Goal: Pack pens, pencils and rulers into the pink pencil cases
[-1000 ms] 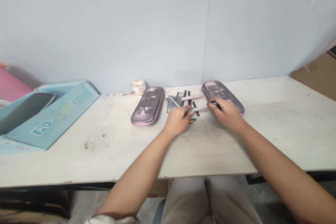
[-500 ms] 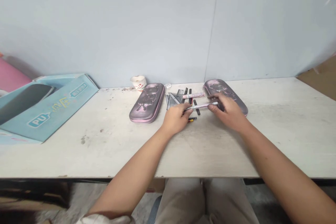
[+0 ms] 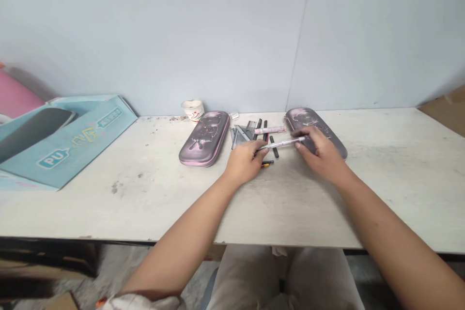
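A slim, pale pen (image 3: 282, 143) with a silvery pink barrel lies level between my two hands. My left hand (image 3: 245, 161) pinches its left end between thumb and fingers. At the other end, my right hand (image 3: 319, 154) has its thumb and fingers round the tip. Just behind the pen are a pink patterned pen (image 3: 271, 130), several dark pens (image 3: 273, 147) and clear rulers (image 3: 249, 128). A yellow-marked pencil or pen (image 3: 266, 165) shows partly beside my left hand. Dark purple-pink pencil cases flank the pile: a left case (image 3: 205, 139) and a right case (image 3: 307, 118), the latter partly covered by my right hand.
A paper cup (image 3: 193, 110) stands behind the left case, near a small white eraser-like block (image 3: 234, 116). An open light-blue box (image 3: 85, 143) occupies the table's left side. Cardboard (image 3: 446, 109) sits at the far right, and a wall rises behind the table (image 3: 163, 208).
The view has shifted slightly. Both hands stay on the pen, which is tilted a little more, its right end higher. The objects around it lie as before.
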### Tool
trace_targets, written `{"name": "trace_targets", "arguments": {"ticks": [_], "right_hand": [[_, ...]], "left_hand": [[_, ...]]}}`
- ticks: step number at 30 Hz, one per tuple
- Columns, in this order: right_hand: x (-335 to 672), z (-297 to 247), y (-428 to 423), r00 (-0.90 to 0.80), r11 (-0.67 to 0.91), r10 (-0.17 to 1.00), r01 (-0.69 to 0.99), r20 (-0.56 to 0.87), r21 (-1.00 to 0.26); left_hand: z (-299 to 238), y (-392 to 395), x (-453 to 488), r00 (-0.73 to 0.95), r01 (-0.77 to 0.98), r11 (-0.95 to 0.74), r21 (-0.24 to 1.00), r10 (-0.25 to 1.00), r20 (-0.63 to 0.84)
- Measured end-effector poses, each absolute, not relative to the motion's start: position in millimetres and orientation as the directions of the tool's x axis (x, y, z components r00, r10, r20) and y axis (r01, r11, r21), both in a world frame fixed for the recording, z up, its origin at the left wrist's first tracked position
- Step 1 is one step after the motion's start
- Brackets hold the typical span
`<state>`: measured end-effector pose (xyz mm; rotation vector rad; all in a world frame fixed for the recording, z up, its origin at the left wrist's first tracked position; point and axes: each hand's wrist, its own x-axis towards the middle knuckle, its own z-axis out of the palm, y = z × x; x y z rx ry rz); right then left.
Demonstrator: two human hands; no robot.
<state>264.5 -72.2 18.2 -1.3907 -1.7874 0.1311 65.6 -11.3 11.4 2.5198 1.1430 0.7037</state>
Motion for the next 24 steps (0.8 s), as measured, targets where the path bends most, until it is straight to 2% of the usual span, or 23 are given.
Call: {"name": "trace_targets", "arguments": {"ticks": [4, 9, 12, 14, 16, 17, 19, 21, 24], "right_hand": [[265.0, 17.7, -71.9, 0.071, 0.247, 0.869, 0.795, 0.489, -0.554], [264.4, 19.5, -72.2, 0.036, 0.295, 0.874, 0.752, 0.484, -0.589], [265.5, 21.5, -72.1, 0.061, 0.24, 0.899, 0.759, 0.434, -0.606], [268.0, 21.9, -71.5, 0.087, 0.24, 0.881, 0.765, 0.465, -0.597], [270.8, 20.4, -70.3, 0.107, 0.263, 0.843, 0.773, 0.527, -0.577], [271.8, 18.9, -69.6, 0.1, 0.274, 0.828, 0.787, 0.552, -0.553], [272.2, 14.6, -68.0, 0.059, 0.283, 0.811, 0.832, 0.582, -0.478], [270.9, 9.8, -66.4, 0.017, 0.278, 0.802, 0.874, 0.597, -0.399], [268.9, 4.5, -64.8, 0.001, 0.264, 0.784, 0.905, 0.621, -0.335]], "left_hand": [[10.9, -10.5, 65.1, 0.57, 0.615, -0.645, 0.453, 0.761, 0.31], [11.8, -10.4, 65.9, 0.572, 0.613, -0.641, 0.463, 0.763, 0.299], [11.7, -5.2, 64.3, 0.612, 0.559, -0.619, 0.551, 0.757, 0.229], [11.5, 0.9, 60.5, 0.637, 0.515, -0.567, 0.643, 0.755, 0.155], [12.3, 6.8, 55.0, 0.617, 0.52, -0.514, 0.682, 0.778, 0.117], [13.2, 8.9, 52.1, 0.588, 0.551, -0.51, 0.66, 0.799, 0.127], [15.7, 10.3, 47.6, 0.519, 0.661, -0.546, 0.515, 0.828, 0.211], [18.4, 8.4, 46.1, 0.5, 0.763, -0.588, 0.269, 0.8, 0.33], [21.1, 2.9, 49.5, 0.573, 0.791, -0.609, -0.065, 0.699, 0.427]]}}
